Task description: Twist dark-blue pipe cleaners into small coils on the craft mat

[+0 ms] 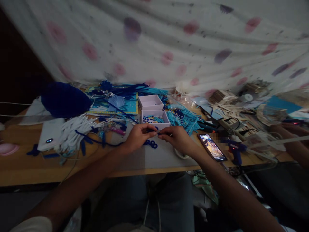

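Observation:
My left hand point(140, 137) and my right hand point(177, 138) meet over the grey work mat point(135, 159), fingertips nearly touching. Both are closed in a pinch around a small dark blue piece point(156, 129), mostly hidden by the fingers; it looks like pipe cleaner. Just beneath lies a cluster of dark blue loops point(152, 144). Directly beyond my hands stands a white box point(158, 124) holding small blue, yellow and white beads. Its second white tray point(149, 102) sits behind it. A white ring, perhaps a tape roll point(181, 155), is partly covered by my right hand.
Light blue pipe-cleaner pieces point(190, 120) are heaped right of the box, white ones point(72, 132) at left. A lit phone point(212, 147) and a blue glue gun point(235, 149) lie at right. Another person's hand point(280, 132) is at far right. A patterned curtain point(154, 42) hangs behind.

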Action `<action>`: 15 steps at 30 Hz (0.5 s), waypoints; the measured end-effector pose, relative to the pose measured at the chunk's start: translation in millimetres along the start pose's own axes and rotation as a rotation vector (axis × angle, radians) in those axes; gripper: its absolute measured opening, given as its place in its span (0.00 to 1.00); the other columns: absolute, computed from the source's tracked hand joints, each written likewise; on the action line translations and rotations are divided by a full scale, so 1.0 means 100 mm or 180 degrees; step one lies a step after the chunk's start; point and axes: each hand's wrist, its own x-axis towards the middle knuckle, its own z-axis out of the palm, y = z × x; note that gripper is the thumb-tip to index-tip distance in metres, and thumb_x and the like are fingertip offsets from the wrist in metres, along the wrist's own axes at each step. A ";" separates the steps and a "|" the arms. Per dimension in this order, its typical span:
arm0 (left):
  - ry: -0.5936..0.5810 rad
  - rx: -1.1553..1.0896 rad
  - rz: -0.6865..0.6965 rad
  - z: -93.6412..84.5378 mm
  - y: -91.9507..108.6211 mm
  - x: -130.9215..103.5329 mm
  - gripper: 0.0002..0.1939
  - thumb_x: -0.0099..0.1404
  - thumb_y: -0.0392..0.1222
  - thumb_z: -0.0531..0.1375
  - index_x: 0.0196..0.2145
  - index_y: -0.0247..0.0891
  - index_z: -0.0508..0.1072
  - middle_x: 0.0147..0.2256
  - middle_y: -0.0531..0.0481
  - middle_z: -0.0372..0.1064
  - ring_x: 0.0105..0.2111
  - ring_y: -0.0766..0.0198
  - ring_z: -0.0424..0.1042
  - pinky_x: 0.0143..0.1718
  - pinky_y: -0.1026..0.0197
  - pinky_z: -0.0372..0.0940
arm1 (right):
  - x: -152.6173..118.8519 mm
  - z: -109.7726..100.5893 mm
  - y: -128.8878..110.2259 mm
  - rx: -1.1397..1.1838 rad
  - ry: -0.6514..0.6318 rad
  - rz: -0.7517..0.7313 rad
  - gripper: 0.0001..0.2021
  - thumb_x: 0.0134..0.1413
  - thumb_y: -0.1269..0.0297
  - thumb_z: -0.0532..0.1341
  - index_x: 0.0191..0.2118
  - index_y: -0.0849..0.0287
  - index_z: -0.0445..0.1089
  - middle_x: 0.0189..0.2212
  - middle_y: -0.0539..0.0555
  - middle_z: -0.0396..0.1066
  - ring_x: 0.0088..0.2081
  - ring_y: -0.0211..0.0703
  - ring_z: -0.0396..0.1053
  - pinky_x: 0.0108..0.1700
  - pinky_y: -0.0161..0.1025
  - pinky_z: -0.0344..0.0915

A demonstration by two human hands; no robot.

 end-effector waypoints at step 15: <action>0.0209 -0.0838 -0.0509 0.07 0.06 -0.05 0.15 0.45 0.40 0.75 0.30 0.35 0.78 0.28 0.52 0.76 0.29 0.66 0.75 0.35 0.63 0.70 | -0.10 0.03 0.03 0.0858 0.0165 -0.1223 0.16 0.68 0.56 0.57 0.36 0.58 0.78 0.47 0.59 0.68 0.46 0.47 0.68 0.51 0.47 0.67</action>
